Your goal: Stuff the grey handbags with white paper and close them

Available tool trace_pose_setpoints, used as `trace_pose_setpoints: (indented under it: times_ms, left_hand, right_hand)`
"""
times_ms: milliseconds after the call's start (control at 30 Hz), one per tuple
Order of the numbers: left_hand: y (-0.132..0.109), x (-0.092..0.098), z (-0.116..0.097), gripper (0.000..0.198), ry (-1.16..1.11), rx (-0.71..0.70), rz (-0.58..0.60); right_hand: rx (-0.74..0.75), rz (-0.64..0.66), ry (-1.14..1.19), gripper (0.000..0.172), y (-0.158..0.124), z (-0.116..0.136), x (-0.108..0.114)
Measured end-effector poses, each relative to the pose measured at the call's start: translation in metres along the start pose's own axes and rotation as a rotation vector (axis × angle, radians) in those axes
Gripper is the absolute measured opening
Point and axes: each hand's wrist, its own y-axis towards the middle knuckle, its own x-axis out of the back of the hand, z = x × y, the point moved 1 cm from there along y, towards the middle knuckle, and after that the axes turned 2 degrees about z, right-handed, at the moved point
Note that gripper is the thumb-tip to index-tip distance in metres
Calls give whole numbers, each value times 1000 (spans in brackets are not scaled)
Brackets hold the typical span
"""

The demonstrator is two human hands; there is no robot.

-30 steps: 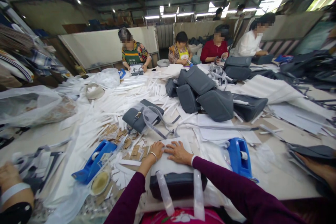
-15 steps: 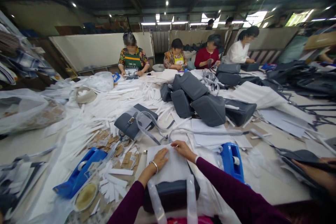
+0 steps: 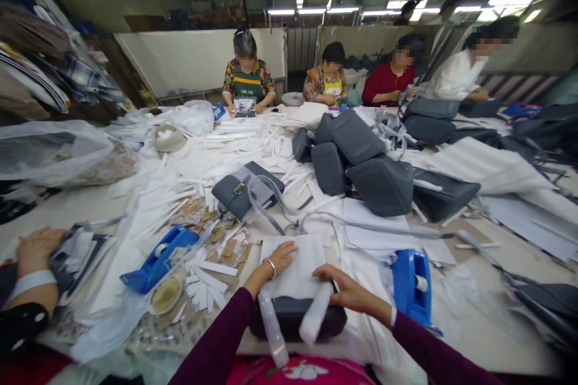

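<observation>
Handbag [image 3: 295,319], dark grey, sits directly between the two hands at the near table edge, long axis running left-right across the body. Its top face is covered by a white paper sheet [image 3: 293,264] that runs away from the person.

Left hand [image 3: 280,255]: flat, fingers spread, palm down on the sheet at its far-left part. Not gripping anything, just pressing. It lies beyond the bag body, on the sheet.

Right hand [image 3: 343,290]: at the bag's right end, closer to the bag body than the left. Fingers curled around the top of the wrapped handle strap [image 3: 315,316], which hangs from the hand down over the front of the bag. Looks like a pinch on the strap's upper end; thumb side is partly hidden, so how tight it is can't be told.

Second wrapped strap [image 3: 272,328] hangs free below the left wrist, nobody touching it, angled toward the person's lap.

Key relation: the strap in the right hand runs roughly perpendicular to the bag's long axis, crossing the right edge of the sheet.

Around the grip: blue tape dispenser [image 3: 412,286] just right of the right hand, another blue dispenser [image 3: 158,258] well left of the left hand. A co-worker's hand [image 3: 36,246] rests on material at far left, well apart.
</observation>
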Motion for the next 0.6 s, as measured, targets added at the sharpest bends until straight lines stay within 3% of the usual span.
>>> trace_pose_setpoints:
  times_ms: [67, 133, 200, 267, 333, 400, 500, 600]
  left_hand:
    - [1, 2, 1, 43, -46, 1, -10]
    - [0, 4, 2, 44, -81, 0, -22]
    - [-2, 4, 1, 46, -130, -3, -38]
    - [-3, 3, -2, 47, -189, -10, -50]
    - [-3, 3, -5, 47, -239, -18, -61]
    - [-3, 8, -11, 48, -278, -22, -67]
    - [-16, 31, -24, 49, -340, -33, -66]
    - [-55, 66, -45, 50, -429, -105, 17]
  right_hand:
    - [-96, -154, 106, 53, 6, -17, -4]
    - [-195, -383, 64, 60, 9, -27, -6]
    - [-220, -634, -143, 67, 13, -27, -7]
    - [-131, -738, -384, 65, 20, -16, -10]
    - [4, -600, -498, 55, 35, -3, -19]
    - [81, -318, -493, 46, 53, 7, -32]
    - [42, 27, -513, 44, 75, 11, -50]
    - [-39, 148, -571, 46, 83, 9, -59]
